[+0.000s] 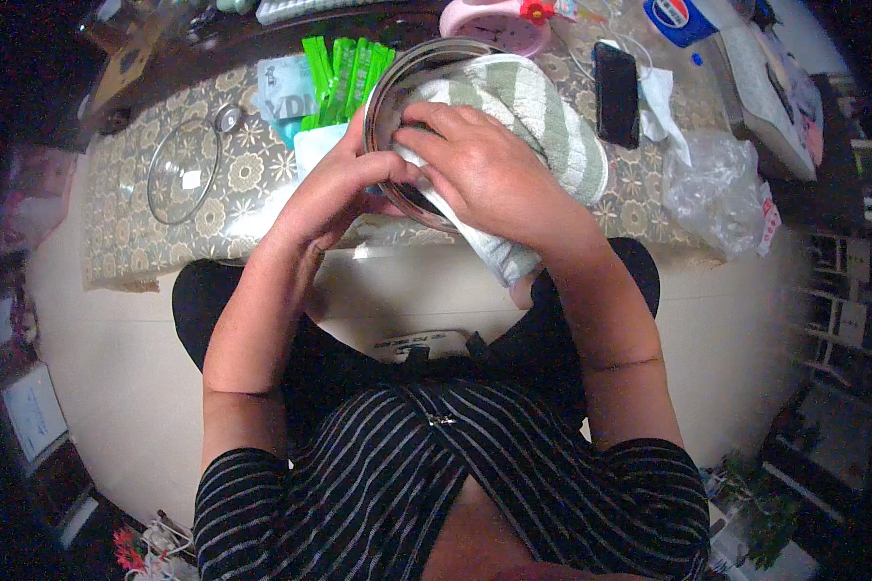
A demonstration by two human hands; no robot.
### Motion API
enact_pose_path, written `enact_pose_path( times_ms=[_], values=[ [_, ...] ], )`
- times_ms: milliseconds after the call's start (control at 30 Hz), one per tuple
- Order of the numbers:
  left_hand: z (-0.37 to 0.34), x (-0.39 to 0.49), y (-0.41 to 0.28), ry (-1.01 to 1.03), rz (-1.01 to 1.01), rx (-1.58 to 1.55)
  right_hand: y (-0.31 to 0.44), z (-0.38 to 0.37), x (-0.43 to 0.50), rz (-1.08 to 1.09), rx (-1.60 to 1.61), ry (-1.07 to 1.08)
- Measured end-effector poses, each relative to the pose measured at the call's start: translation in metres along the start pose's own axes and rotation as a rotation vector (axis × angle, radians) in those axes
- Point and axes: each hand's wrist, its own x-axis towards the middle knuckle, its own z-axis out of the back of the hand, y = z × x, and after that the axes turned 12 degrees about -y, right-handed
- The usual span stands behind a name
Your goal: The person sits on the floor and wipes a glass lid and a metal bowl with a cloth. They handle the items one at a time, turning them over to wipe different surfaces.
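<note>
My left hand [341, 178] grips the side of a round stainless-steel pot [373, 109], its thumb over the near rim and its fingers around the outside. The pot is tilted above the table's front edge. In my right hand [490, 163] is a green-and-white striped towel [545, 116], pressed against the pot's inner side. Part of the towel spreads over the pot's right side, and one end hangs below my right wrist. The towel and my hand hide most of the pot's inside. To the left, a glass lid [182, 174] with a metal-topped knob [229, 118] lies on the table.
Green stick packets [341, 80] and a pale pouch [283, 87] lie behind my left hand. A pink clock [494, 29] stands at the back. Rightward are a black phone [616, 94], white tissue [661, 109] and a clear plastic bag [712, 192] on the patterned tablecloth [247, 171].
</note>
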Motion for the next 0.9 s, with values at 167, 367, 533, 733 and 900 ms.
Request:
enact_pose_path(
  times_ms=[167, 367, 533, 733, 900],
  values=[
    [0.0, 0.002, 0.0, -0.024, -0.051, 0.043, -0.006, -0.001, 0.005, -0.041, -0.389, -0.112],
    [-0.001, -0.004, -0.004, -0.074, -0.07, -0.037, 0.01, 0.016, -0.002, -0.188, -0.574, 0.171],
    [-0.001, -0.004, -0.008, -0.107, -0.073, -0.002, 0.018, 0.016, -0.006, -0.175, -0.289, 0.288],
    [-0.003, -0.002, -0.002, -0.078, -0.085, -0.074, 0.011, -0.001, 0.0, -0.016, 0.062, -0.034],
    [0.0, 0.0, -0.002, -0.061, -0.077, -0.062, 0.008, 0.008, 0.002, -0.275, -0.25, 0.029]
  ],
)
